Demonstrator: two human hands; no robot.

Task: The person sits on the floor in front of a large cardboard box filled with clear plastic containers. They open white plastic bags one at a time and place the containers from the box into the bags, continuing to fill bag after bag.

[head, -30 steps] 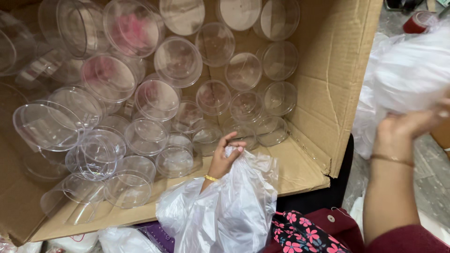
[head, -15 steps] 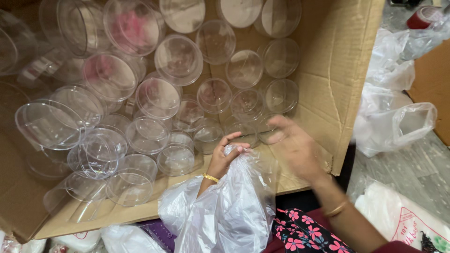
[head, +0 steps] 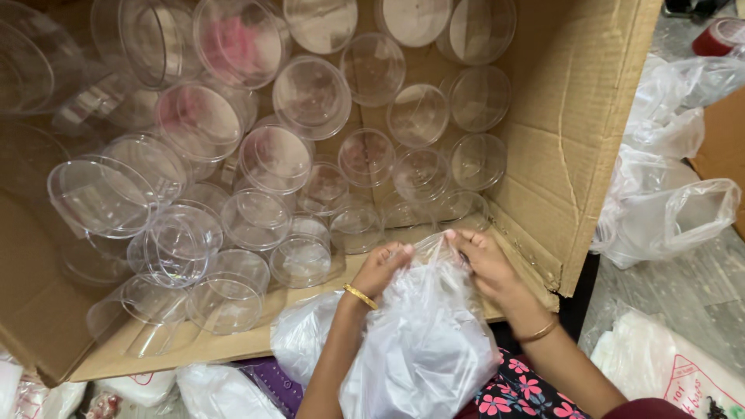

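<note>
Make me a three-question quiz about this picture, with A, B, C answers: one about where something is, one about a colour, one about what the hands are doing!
1. Where are the clear round tubs?
A. In the cardboard box
B. On a shelf
C. In a bucket

2. What colour are the bangles?
A. Blue
B. Gold
C. Black

3. What do the two hands do?
A. Rest flat
B. Lift a tub
C. Pinch the bag's top

Answers: 1 A, tubs fill the box. 2 B, both wrists show gold. 3 C, left hand and right hand grip the plastic bag.
</note>
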